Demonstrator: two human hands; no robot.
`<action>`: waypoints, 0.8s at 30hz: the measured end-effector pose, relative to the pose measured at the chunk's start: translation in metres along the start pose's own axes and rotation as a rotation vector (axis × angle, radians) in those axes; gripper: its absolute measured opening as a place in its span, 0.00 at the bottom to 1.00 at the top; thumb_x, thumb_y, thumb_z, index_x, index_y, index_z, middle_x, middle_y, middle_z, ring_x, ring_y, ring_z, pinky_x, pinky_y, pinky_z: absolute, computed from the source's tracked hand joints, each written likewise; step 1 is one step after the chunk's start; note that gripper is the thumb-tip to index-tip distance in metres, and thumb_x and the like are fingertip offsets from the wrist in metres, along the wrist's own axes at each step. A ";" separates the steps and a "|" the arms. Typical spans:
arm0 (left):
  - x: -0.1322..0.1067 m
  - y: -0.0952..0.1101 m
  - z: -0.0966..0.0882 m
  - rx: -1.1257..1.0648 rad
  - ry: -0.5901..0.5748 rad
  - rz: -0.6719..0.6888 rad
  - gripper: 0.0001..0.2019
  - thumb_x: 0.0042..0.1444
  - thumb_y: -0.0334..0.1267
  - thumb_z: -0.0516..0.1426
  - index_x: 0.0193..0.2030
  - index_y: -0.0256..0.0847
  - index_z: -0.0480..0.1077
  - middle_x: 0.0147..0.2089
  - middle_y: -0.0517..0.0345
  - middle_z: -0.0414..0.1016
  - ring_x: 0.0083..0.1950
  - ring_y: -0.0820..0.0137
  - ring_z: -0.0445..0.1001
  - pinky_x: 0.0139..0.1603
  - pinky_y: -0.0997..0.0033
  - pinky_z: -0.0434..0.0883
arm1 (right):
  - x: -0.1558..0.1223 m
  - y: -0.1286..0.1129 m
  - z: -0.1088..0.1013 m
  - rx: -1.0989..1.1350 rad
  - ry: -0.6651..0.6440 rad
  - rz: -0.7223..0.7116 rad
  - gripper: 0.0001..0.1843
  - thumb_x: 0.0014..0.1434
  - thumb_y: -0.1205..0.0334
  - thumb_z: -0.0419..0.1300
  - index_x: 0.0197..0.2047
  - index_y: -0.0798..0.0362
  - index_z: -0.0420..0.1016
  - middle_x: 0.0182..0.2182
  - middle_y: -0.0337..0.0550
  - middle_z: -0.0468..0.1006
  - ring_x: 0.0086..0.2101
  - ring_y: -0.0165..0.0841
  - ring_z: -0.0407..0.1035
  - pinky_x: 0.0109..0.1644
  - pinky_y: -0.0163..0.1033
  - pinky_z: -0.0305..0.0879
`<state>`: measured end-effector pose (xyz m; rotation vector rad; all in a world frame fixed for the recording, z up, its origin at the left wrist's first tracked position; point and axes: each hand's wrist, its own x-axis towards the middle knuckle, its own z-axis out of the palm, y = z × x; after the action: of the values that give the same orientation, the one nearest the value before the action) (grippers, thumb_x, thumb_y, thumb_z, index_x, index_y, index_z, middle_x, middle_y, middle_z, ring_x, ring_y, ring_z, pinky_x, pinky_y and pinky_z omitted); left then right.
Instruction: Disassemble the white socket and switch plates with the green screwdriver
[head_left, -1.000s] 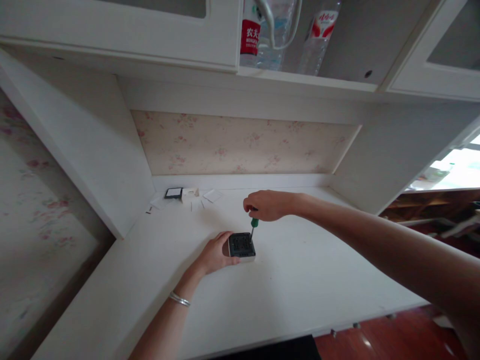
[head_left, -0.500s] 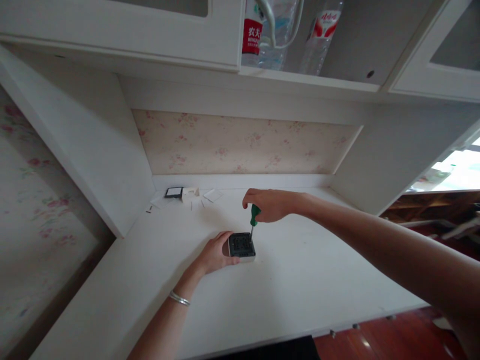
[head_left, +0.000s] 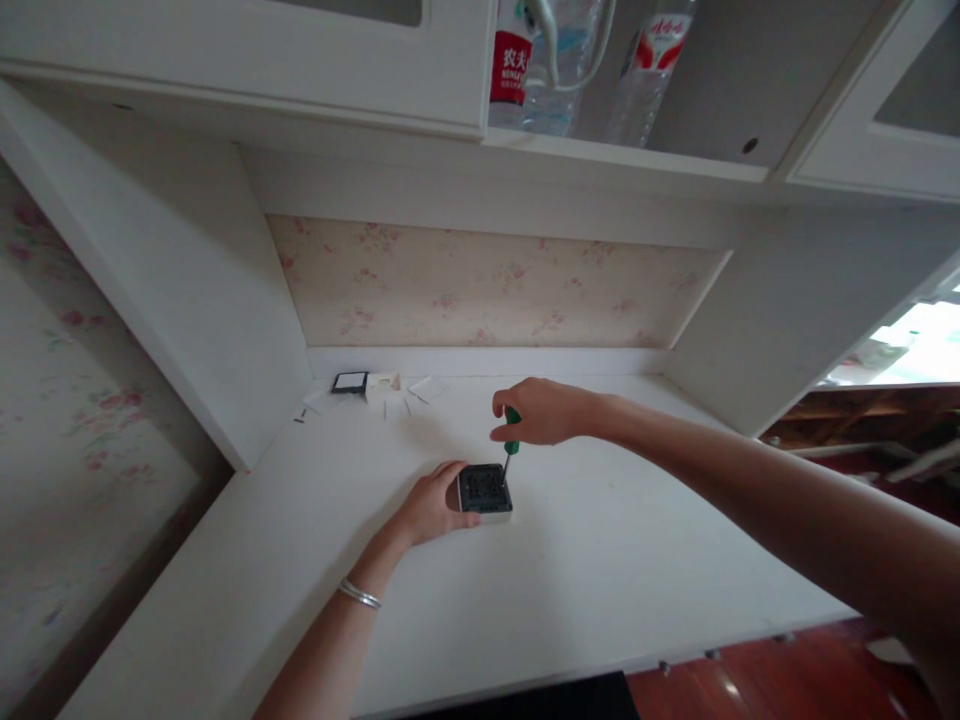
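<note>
A small square wall socket (head_left: 484,490), black on top with a white box below, lies on the white tabletop (head_left: 615,580). My left hand (head_left: 431,507) grips it from the left, thumb along the near side and fingers at the far corner. My right hand (head_left: 544,412) holds a screwdriver (head_left: 513,443) by its green handle. Its thin metal shaft points down, and the tip meets the right part of the black face. Whether a screw sits under the tip is too small to tell.
Toward the back left lie a black frame (head_left: 350,383), a small white box-like part (head_left: 383,386) and thin white pieces (head_left: 427,389). Overhead, a cabinet shelf (head_left: 630,158) holds plastic bottles (head_left: 651,70). A side panel (head_left: 165,270) bounds the left.
My right hand's fingers have shifted around the green handle, with the thumb now lower across it. The screwdriver tip stays on the socket, and my left hand keeps its grip.
</note>
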<state>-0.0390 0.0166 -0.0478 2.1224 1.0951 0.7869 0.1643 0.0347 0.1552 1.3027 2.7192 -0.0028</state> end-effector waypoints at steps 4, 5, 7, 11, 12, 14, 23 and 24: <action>0.000 -0.002 0.001 -0.015 0.005 0.005 0.38 0.38 0.46 0.67 0.58 0.43 0.60 0.57 0.52 0.64 0.56 0.58 0.65 0.57 0.62 0.62 | -0.005 -0.004 -0.004 -0.052 0.040 -0.035 0.09 0.53 0.61 0.54 0.36 0.52 0.73 0.33 0.44 0.77 0.32 0.36 0.69 0.33 0.35 0.57; 0.000 -0.002 0.001 -0.019 0.008 0.002 0.38 0.38 0.45 0.67 0.58 0.43 0.60 0.57 0.51 0.64 0.56 0.58 0.64 0.57 0.62 0.62 | -0.006 -0.005 -0.007 -0.054 0.058 -0.031 0.09 0.52 0.62 0.55 0.35 0.52 0.73 0.33 0.44 0.77 0.32 0.35 0.69 0.33 0.35 0.57; 0.000 -0.002 0.001 -0.026 0.013 -0.002 0.38 0.38 0.45 0.67 0.58 0.43 0.60 0.57 0.51 0.64 0.57 0.57 0.64 0.58 0.61 0.61 | -0.007 -0.008 -0.011 -0.048 0.096 -0.009 0.09 0.52 0.63 0.54 0.35 0.52 0.74 0.33 0.43 0.77 0.32 0.35 0.69 0.33 0.35 0.57; 0.000 -0.002 0.002 -0.028 0.007 -0.008 0.38 0.38 0.45 0.67 0.58 0.43 0.60 0.58 0.51 0.63 0.57 0.57 0.63 0.59 0.59 0.60 | -0.006 -0.014 -0.017 -0.025 0.123 -0.014 0.09 0.52 0.62 0.53 0.34 0.52 0.74 0.33 0.43 0.77 0.33 0.35 0.68 0.34 0.34 0.57; 0.000 -0.002 0.001 -0.027 0.005 -0.011 0.38 0.38 0.45 0.67 0.58 0.43 0.60 0.58 0.51 0.63 0.57 0.57 0.63 0.59 0.59 0.60 | -0.005 -0.016 -0.016 -0.018 0.121 -0.019 0.09 0.52 0.63 0.53 0.34 0.52 0.74 0.33 0.43 0.77 0.33 0.35 0.68 0.35 0.34 0.57; 0.000 0.000 0.001 -0.025 0.004 -0.011 0.38 0.38 0.45 0.67 0.58 0.43 0.60 0.57 0.51 0.64 0.56 0.57 0.64 0.59 0.60 0.60 | -0.003 -0.020 -0.014 -0.002 0.119 -0.030 0.09 0.53 0.63 0.53 0.34 0.52 0.74 0.33 0.42 0.77 0.32 0.34 0.68 0.34 0.34 0.57; 0.000 0.007 -0.002 -0.031 0.007 0.006 0.37 0.38 0.44 0.67 0.57 0.45 0.61 0.56 0.55 0.65 0.55 0.59 0.65 0.57 0.64 0.62 | 0.009 -0.029 0.000 0.035 0.116 -0.077 0.10 0.53 0.64 0.52 0.34 0.53 0.74 0.34 0.44 0.78 0.33 0.34 0.69 0.37 0.34 0.59; 0.000 0.007 -0.002 -0.029 0.008 0.000 0.37 0.38 0.44 0.67 0.57 0.45 0.61 0.56 0.54 0.65 0.55 0.59 0.65 0.57 0.63 0.62 | 0.011 -0.030 0.002 0.034 0.115 -0.076 0.10 0.53 0.64 0.52 0.35 0.53 0.74 0.34 0.44 0.78 0.33 0.35 0.69 0.37 0.34 0.59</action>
<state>-0.0373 0.0139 -0.0413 2.0967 1.0817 0.8074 0.1346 0.0239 0.1508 1.2442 2.8763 0.0191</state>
